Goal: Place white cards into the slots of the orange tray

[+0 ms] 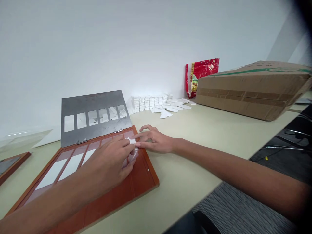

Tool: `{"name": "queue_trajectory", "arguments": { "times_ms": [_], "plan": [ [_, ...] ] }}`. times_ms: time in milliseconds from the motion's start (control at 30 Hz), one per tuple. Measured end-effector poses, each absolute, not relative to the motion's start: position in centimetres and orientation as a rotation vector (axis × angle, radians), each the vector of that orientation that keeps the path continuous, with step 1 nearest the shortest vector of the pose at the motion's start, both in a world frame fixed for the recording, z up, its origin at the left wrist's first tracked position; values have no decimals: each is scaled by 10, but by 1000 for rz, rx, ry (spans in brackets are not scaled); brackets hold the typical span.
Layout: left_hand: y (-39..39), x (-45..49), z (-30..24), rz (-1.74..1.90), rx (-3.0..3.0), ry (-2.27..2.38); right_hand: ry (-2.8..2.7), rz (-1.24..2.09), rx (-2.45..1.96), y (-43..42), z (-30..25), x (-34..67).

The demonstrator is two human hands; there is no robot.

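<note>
A reddish-brown tray (143, 182) with long parallel slots lies on the table, its grey metal lid (92, 100) with rectangular windows hinged up behind it. White paper strips (73, 165) rest in several slots. Over the right-hand slots, my left hand (113, 159) has its fingers curled on a small white paper strip (131, 141). A shiny, clear-looking piece (133, 156) shows by its thumb. My right hand (156, 139) comes from the right, thumb and forefinger closed at the same strip's edge. Its other fingers are bent above the tray rim.
Stacks of white paper strips (148, 102) stand along the wall, with loose strips (170, 108) scattered beside them. Farther right are a red bag (203, 73) and a long cardboard box (243, 94). Another brown frame (14, 165) lies at the left edge.
</note>
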State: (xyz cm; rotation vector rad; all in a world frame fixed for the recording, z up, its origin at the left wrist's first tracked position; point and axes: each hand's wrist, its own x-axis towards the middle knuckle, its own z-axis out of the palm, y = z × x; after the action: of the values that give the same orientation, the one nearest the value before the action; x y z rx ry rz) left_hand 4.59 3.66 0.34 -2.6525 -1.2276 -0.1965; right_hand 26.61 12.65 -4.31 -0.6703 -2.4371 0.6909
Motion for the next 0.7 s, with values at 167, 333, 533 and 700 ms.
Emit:
{"name": "queue_trajectory", "arguments": {
  "times_ms": [167,333,533,700],
  "plan": [
    [34,51,-4,-205,-2516,-1252,-2435,685,-678,126,-42,266],
    [24,54,-7,-241,-2458,-1233,-2445,695,-691,125,-41,267],
    [21,53,-17,-218,-2512,-1057,-2446,711,-727,129,-37,264],
    [13,49,-24,-401,-2456,-1022,-2488,712,-722,136,-35,262]
  ]
}}
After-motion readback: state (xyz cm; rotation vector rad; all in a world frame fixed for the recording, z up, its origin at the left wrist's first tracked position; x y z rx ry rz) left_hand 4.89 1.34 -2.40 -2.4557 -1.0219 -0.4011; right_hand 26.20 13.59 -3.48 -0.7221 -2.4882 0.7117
